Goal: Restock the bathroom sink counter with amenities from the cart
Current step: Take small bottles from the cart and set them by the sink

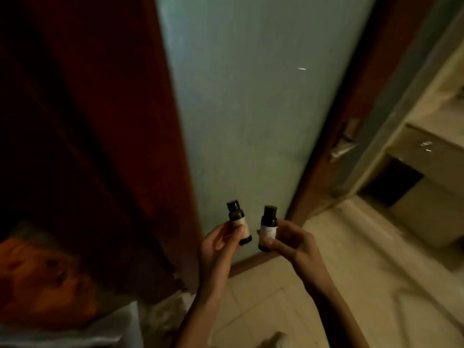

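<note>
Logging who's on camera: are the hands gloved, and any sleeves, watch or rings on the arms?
No gloves: the left hand and right hand are both bare. The left forearm and right forearm are bare too, with no sleeve in view down to the frame's bottom edge. I see no watch, band or ring, though the dim, blurred picture could hide something small.

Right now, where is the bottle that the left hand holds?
The bottle is low centre in the head view, pinched by the left hand, just left of the second bottle in the right hand, before the frosted door.
</note>
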Available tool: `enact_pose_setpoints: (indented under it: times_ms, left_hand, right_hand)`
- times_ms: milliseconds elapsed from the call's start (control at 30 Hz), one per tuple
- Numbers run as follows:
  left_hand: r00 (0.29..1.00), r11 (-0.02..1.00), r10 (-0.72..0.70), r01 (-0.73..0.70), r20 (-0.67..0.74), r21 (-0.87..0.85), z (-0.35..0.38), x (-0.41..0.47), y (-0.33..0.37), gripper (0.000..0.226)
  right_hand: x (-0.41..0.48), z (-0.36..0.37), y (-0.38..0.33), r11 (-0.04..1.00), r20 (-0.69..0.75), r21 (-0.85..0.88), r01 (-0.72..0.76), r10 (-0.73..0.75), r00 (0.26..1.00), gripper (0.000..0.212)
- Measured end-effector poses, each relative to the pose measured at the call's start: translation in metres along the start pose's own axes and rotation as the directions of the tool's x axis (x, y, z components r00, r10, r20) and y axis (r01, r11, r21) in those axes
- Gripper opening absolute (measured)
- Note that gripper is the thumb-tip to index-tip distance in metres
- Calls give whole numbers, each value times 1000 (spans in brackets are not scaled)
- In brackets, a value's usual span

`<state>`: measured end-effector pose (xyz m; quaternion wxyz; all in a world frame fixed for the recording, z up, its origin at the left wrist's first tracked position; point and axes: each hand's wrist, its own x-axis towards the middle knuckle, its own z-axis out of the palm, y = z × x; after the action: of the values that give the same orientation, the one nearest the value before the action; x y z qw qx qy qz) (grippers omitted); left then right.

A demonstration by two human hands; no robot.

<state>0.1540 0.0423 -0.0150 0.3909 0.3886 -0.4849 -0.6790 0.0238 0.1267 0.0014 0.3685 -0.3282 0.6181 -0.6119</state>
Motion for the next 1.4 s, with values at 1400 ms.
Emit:
enact_pose_setpoints:
  times_ms: [1400]
  left_hand:
    - [503, 930, -328, 22, 800, 368, 696, 246, -156, 32]
  right_hand:
    - [216, -610, 12, 997, -752, 17, -79, 64, 656, 25]
